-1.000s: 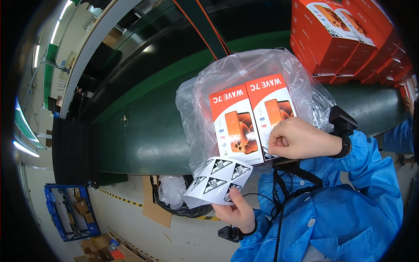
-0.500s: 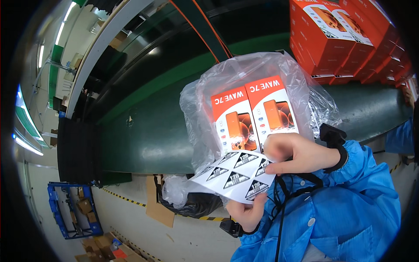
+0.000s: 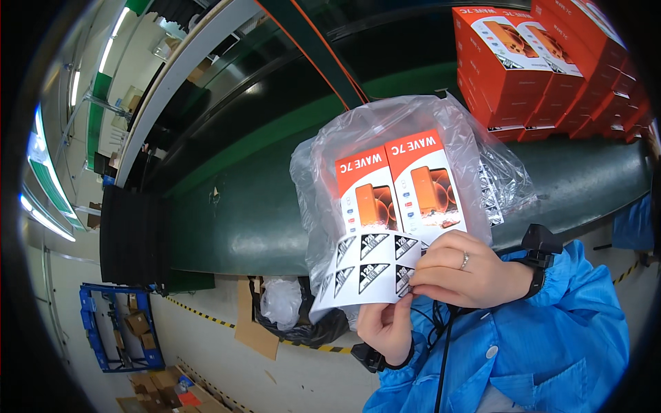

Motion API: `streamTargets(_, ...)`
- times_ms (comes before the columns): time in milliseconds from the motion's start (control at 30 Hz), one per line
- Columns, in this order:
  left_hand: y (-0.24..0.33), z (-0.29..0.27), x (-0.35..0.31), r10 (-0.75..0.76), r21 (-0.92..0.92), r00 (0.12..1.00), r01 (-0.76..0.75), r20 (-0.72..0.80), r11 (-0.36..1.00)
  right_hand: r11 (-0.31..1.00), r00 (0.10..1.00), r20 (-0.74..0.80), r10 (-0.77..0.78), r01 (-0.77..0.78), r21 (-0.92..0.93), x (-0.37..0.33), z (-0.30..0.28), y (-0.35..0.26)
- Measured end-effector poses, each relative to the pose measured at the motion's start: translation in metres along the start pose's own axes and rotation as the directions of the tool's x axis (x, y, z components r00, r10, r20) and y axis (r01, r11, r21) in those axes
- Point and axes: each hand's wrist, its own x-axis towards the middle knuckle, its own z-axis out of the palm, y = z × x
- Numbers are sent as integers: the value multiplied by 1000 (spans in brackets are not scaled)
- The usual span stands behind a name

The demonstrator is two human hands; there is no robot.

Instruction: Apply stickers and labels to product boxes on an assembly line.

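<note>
A white sheet of stickers (image 3: 351, 292), printed with black-and-white triangles, is held up in front of me, its left side curving down. My left hand (image 3: 387, 333) pinches its lower edge between thumb and fingers. At the right edge, my right hand (image 3: 465, 270) has its fingers bent together against a corner sticker; whether a sticker is lifting there, I cannot tell. Behind the sheet, two red-and-white phone boxes, a left one (image 3: 365, 180) and a right one (image 3: 423, 175), lie side by side on a clear plastic bag (image 3: 320, 162). The sheet covers their near ends.
Stacked red boxes (image 3: 506, 89) stand at the far right of the dark green conveyor belt (image 3: 227, 230). Another sticker sheet (image 3: 490, 196) lies under the plastic right of the phone boxes. Below the belt's edge are a black bag (image 3: 323, 329), flat cardboard (image 3: 253, 323) and a blue frame cart (image 3: 89, 320).
The sheet has turned more upright and flatter toward me. My right hand has moved down along its right edge, its fingers now curled near the lower corner, closer to my left hand.
</note>
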Motion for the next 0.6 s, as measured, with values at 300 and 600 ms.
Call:
streamTargets(300, 3, 1, 3, -66, 96, 994, 58, 84, 994, 999, 998, 58, -15, 13, 31, 2, -6, 4)
streamTargets(600, -10, -13, 5, -5, 186, 991, -19, 131, 982, 977, 950, 290, -120, 165, -136, 4, 16, 7)
